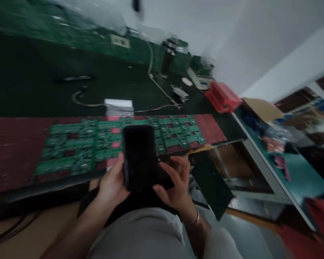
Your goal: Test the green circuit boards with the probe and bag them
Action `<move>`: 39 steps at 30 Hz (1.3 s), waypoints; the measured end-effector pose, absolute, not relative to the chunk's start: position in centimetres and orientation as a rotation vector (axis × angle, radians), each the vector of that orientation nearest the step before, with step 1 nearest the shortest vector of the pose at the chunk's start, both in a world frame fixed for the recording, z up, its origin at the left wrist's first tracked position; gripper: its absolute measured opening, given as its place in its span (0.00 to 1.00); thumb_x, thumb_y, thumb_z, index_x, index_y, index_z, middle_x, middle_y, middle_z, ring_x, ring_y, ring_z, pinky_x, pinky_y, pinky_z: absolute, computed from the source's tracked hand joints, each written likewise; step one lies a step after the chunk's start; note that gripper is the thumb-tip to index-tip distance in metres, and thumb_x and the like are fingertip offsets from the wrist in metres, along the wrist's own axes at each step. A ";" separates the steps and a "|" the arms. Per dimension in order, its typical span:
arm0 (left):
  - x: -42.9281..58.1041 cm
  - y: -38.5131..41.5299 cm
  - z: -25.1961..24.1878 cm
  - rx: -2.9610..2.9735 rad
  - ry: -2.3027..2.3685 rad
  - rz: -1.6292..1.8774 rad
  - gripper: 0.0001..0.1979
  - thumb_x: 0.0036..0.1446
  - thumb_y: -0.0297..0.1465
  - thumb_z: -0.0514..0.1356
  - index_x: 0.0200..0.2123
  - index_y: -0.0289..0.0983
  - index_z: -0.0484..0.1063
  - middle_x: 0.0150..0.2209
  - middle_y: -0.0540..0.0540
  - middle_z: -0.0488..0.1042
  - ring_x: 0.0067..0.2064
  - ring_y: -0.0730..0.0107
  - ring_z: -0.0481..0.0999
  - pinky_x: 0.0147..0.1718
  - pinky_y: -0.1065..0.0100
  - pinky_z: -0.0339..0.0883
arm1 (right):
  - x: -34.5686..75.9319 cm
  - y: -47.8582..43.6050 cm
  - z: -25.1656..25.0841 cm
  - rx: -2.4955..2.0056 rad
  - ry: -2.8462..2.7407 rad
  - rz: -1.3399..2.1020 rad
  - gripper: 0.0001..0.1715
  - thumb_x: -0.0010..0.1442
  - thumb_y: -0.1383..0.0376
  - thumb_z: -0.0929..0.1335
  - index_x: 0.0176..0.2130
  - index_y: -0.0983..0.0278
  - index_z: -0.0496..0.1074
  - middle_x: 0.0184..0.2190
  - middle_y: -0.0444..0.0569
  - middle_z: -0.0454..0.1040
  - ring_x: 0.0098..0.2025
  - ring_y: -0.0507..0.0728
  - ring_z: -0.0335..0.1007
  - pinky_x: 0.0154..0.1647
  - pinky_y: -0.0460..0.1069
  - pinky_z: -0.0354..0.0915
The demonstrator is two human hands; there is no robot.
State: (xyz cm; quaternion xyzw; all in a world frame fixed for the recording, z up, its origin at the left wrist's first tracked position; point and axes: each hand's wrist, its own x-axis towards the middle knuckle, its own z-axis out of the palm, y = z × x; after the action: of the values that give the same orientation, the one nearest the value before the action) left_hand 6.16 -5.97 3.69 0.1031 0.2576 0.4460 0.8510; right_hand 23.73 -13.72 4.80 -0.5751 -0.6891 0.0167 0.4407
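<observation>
A black smartphone (139,156) with a dark screen is upright in front of me at the bench's near edge. My left hand (113,181) grips it along its left side and lower corner. Just right of the phone is my right hand (175,181), its fingers bent but apart and holding nothing; a bracelet circles that wrist. Behind the phone, green circuit boards (83,144) lie in a row on a dark red mat (13,151). The phone hides part of the boards.
On the dark green bench (29,64) are a white block (119,104), a cable (162,88), a dark bottle (167,57), a scale (201,81) and a red bin (223,96). A dark green panel (213,187) hangs below the edge at right. Another table (302,169) holds bags.
</observation>
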 end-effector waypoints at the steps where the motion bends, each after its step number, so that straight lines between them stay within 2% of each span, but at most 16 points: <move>1: 6.3 -5.8 4.1 0.188 0.548 0.950 0.16 0.68 0.39 0.56 0.49 0.39 0.80 0.43 0.47 0.84 0.48 0.57 0.83 0.56 0.60 0.74 | 23.9 -13.7 4.6 -1.370 -1.774 0.011 0.26 0.65 0.48 0.67 0.58 0.53 0.70 0.59 0.55 0.59 0.60 0.66 0.61 0.58 0.65 0.67; 5: 6.4 -6.1 4.6 0.157 0.531 0.898 0.25 0.67 0.43 0.57 0.59 0.33 0.73 0.48 0.37 0.81 0.53 0.48 0.80 0.60 0.51 0.69 | 23.1 -13.3 4.5 -1.243 -1.906 -0.029 0.26 0.66 0.44 0.62 0.54 0.52 0.75 0.60 0.54 0.59 0.60 0.68 0.60 0.57 0.67 0.64; 8: 6.2 -6.7 4.3 0.164 0.478 0.863 0.27 0.66 0.43 0.59 0.61 0.31 0.71 0.49 0.34 0.80 0.54 0.46 0.79 0.60 0.49 0.68 | 22.6 -12.2 5.1 -1.273 -1.927 -0.059 0.28 0.69 0.43 0.58 0.52 0.51 0.77 0.62 0.54 0.59 0.60 0.69 0.59 0.58 0.68 0.61; 14: 6.2 -7.0 3.7 0.162 0.422 0.846 0.27 0.65 0.43 0.61 0.60 0.30 0.72 0.50 0.34 0.80 0.56 0.46 0.78 0.62 0.49 0.66 | 23.0 -10.6 5.6 -1.408 -1.742 -0.120 0.36 0.72 0.46 0.50 0.63 0.55 0.70 0.61 0.58 0.61 0.61 0.71 0.59 0.58 0.70 0.59; 20: 6.7 -6.7 3.7 0.178 0.478 0.868 0.29 0.65 0.45 0.60 0.59 0.30 0.72 0.51 0.34 0.80 0.58 0.45 0.76 0.62 0.49 0.66 | 21.8 -11.9 4.4 -1.304 -1.791 -0.193 0.32 0.71 0.47 0.52 0.60 0.47 0.72 0.57 0.55 0.64 0.55 0.69 0.62 0.53 0.68 0.62; 26: 7.1 -6.5 3.8 0.197 0.504 0.864 0.27 0.64 0.47 0.60 0.56 0.31 0.75 0.52 0.35 0.79 0.60 0.46 0.74 0.63 0.52 0.65 | 20.4 -11.8 5.0 -1.377 -1.896 -0.214 0.32 0.71 0.45 0.52 0.63 0.46 0.68 0.59 0.54 0.62 0.56 0.69 0.60 0.54 0.67 0.60; 30: 6.9 -6.3 3.7 0.182 0.484 0.866 0.27 0.65 0.47 0.59 0.56 0.32 0.75 0.51 0.36 0.80 0.60 0.46 0.74 0.63 0.50 0.64 | 20.9 -11.9 4.7 -1.360 -1.882 -0.201 0.31 0.71 0.47 0.52 0.62 0.46 0.70 0.57 0.55 0.65 0.55 0.69 0.60 0.54 0.68 0.59; 35: 6.7 -6.0 3.6 0.146 0.501 0.911 0.26 0.66 0.46 0.58 0.56 0.32 0.75 0.51 0.36 0.80 0.58 0.46 0.76 0.62 0.50 0.65 | 21.9 -12.4 3.9 -1.352 -1.750 -0.213 0.31 0.72 0.49 0.52 0.55 0.50 0.77 0.55 0.55 0.67 0.55 0.70 0.60 0.53 0.70 0.59; 39: 6.9 -5.8 3.9 0.150 0.506 0.919 0.27 0.67 0.46 0.56 0.56 0.31 0.75 0.50 0.36 0.80 0.57 0.47 0.77 0.61 0.51 0.67 | 21.5 -12.6 4.0 -1.331 -1.778 -0.207 0.30 0.72 0.50 0.53 0.52 0.51 0.78 0.53 0.54 0.68 0.54 0.68 0.60 0.54 0.68 0.60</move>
State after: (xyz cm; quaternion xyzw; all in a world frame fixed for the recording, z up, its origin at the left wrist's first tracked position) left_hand 6.88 -5.81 3.87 0.0717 0.2415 0.4382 0.8629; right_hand 21.51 -12.60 3.96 -0.5360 -0.7157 -0.0833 0.4399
